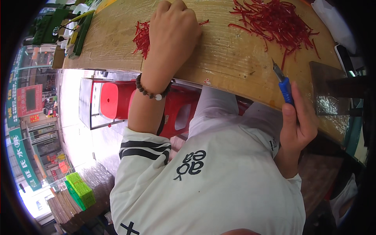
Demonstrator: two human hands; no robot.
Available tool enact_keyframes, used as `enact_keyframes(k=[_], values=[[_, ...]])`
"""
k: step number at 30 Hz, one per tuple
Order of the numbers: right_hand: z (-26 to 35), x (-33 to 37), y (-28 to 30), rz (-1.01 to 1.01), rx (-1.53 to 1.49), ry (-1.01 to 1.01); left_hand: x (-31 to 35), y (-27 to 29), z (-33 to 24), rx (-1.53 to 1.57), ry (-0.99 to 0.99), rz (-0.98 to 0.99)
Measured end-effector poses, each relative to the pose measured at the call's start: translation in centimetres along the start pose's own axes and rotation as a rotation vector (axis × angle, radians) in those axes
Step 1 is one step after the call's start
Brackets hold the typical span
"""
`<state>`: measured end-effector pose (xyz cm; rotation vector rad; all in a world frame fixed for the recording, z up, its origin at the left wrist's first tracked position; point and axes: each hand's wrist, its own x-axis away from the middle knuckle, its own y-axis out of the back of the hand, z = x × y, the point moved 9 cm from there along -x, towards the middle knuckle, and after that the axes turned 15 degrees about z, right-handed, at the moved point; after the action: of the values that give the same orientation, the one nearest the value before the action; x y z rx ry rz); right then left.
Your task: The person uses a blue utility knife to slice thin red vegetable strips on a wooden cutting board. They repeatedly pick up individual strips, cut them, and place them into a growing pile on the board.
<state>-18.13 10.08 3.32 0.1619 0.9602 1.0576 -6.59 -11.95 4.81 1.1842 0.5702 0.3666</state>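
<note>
My left hand (174,33), with a dark bead bracelet (150,94) at the wrist, lies knuckles up on the wooden table top (219,51). Its fingers curl under, and whatever they hold is hidden. A small pile of thin red strips (141,39) pokes out beside it, and a few more show on its other side. At the table's near edge my right hand (299,119) is closed round the blue handle of a craft knife (286,88). The knife's blade points away from me, toward a larger heap of red strips (276,21) at the far right.
A dark flat-topped metal piece (329,88) stands at the table's right edge. Something white and wrapped (335,25) lies beyond it. Green metal equipment (80,35) sits at the far left corner. Red plastic stools (113,100) stand under the table by my left arm.
</note>
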Motion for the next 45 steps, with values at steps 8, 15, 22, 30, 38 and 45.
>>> enact_keyframes(k=[8, 15, 22, 30, 38, 45], values=[[0.0, -0.1, -0.1, 0.001, 0.01, 0.006, 2.1, 1.3, 0.8, 0.207, -0.038, -0.125], [0.0, -0.1, -0.3, 0.018, 0.027, -0.016, 1.1, 0.5, -0.9, -0.043, -0.158, 0.134], [0.2, -0.3, -0.3, 0.028, 0.042, 0.007, 3.7, 2.0, -2.4, 0.155, -0.302, 0.111], [0.2, -0.2, -0.4, 0.021, 0.049, 0.029, 8.3, 2.4, -3.1, 0.572, -0.361, 0.089], [0.2, -0.3, -0.5, 0.034, 0.036, 0.016, 10.5, 1.6, -2.1, 0.754, -0.381, -0.143], [0.1, -0.6, -0.5, 0.044, 0.055, 0.006, 5.8, 2.3, -5.7, 0.909, -0.196, -0.216]])
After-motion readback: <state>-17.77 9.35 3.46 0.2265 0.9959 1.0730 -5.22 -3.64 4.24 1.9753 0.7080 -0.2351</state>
